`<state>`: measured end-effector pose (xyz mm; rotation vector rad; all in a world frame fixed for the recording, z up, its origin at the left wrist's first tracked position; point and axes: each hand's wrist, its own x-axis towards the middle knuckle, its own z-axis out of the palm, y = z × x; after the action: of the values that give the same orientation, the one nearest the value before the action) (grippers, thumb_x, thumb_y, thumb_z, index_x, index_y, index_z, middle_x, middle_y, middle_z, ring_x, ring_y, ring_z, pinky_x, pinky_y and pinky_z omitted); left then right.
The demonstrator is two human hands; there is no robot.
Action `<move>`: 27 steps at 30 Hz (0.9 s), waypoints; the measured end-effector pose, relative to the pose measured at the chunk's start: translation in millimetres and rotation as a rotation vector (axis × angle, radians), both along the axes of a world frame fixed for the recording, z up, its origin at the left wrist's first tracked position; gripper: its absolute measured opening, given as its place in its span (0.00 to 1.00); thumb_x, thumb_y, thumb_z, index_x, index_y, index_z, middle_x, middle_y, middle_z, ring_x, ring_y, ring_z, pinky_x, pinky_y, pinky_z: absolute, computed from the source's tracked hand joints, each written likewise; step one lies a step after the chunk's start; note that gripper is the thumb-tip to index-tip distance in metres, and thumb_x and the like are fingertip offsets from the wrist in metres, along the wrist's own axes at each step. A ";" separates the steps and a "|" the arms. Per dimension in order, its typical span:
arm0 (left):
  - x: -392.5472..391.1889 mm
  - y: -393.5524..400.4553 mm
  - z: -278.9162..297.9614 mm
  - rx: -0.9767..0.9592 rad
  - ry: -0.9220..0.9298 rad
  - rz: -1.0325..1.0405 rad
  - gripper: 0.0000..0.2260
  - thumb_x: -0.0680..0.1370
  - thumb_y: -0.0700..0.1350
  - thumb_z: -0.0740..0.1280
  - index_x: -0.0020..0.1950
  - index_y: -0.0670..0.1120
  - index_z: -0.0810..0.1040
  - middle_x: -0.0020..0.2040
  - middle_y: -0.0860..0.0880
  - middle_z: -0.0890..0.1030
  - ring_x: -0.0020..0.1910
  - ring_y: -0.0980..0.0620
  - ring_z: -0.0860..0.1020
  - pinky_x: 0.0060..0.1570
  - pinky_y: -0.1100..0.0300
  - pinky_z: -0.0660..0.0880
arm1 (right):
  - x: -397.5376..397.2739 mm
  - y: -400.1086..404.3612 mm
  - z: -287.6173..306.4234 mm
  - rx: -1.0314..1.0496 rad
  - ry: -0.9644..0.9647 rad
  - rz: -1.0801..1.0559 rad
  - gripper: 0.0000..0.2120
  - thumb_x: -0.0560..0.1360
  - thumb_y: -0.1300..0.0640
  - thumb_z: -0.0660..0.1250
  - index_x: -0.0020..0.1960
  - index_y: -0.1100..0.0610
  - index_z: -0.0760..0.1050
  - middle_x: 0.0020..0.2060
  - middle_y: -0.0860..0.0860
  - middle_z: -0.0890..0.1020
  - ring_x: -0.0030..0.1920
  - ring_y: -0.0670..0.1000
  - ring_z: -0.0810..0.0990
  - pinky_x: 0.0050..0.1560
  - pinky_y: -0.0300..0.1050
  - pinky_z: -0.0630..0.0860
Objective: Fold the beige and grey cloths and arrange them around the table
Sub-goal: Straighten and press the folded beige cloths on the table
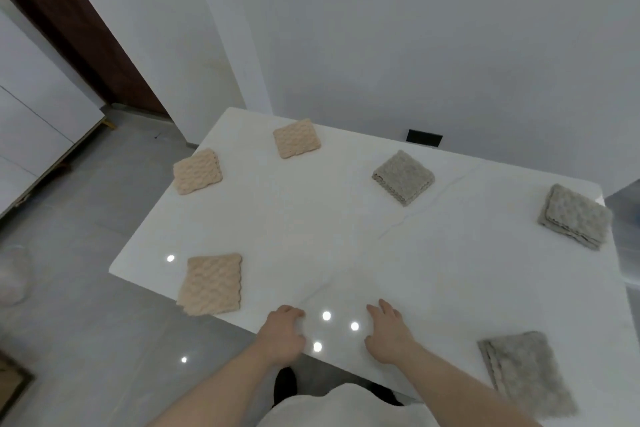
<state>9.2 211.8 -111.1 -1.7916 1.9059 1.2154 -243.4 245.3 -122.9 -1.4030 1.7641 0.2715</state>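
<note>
Three folded beige cloths lie on the white table (311,225): one near the front left edge (211,284), one at the left edge (197,171), one at the far left corner (296,138). Three folded grey cloths lie on the right half: one toward the back (403,177), one at the right edge (573,217), one at the front right (526,374). My left hand (282,333) and my right hand (389,334) rest flat on the table's front edge, a little apart, fingers spread, holding nothing.
White walls stand behind the table, with a dark socket plate (424,138) just past the far edge. A grey tiled floor (86,218) runs along the left, with white cabinets (31,135) and a dark wooden door frame (79,28) beyond.
</note>
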 end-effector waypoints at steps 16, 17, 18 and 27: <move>191.9 -9.6 16.5 -0.189 0.133 0.327 0.28 0.69 0.48 0.64 0.70 0.48 0.76 0.67 0.50 0.70 0.68 0.49 0.71 0.67 0.64 0.63 | 183.3 -25.1 27.3 -0.169 -0.119 -0.065 0.34 0.77 0.55 0.63 0.80 0.51 0.55 0.81 0.50 0.50 0.79 0.55 0.55 0.75 0.48 0.61; 193.7 -9.7 14.9 -0.187 0.144 0.347 0.28 0.70 0.48 0.64 0.70 0.48 0.76 0.67 0.51 0.70 0.68 0.50 0.71 0.67 0.64 0.63 | 178.4 -27.1 27.2 -0.168 -0.105 -0.056 0.34 0.77 0.54 0.63 0.80 0.51 0.55 0.81 0.50 0.50 0.79 0.55 0.55 0.75 0.48 0.61; 194.4 -9.7 14.5 -0.188 0.151 0.361 0.26 0.71 0.46 0.66 0.70 0.48 0.76 0.67 0.51 0.70 0.68 0.50 0.71 0.67 0.65 0.63 | 173.2 -29.1 27.2 -0.169 -0.093 -0.048 0.34 0.78 0.54 0.63 0.81 0.51 0.54 0.81 0.51 0.50 0.79 0.55 0.55 0.75 0.48 0.62; 205.4 -8.5 20.1 -0.180 0.141 0.467 0.25 0.75 0.40 0.70 0.72 0.47 0.73 0.68 0.51 0.69 0.62 0.57 0.70 0.63 0.68 0.63 | 161.2 -47.9 20.1 -0.154 -0.104 -0.013 0.33 0.78 0.53 0.62 0.80 0.51 0.54 0.81 0.50 0.50 0.78 0.56 0.58 0.73 0.49 0.65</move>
<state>214.6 203.3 -91.0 -2.4026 1.7715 1.3777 -82.3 197.4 -102.8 -1.4855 1.7374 0.0552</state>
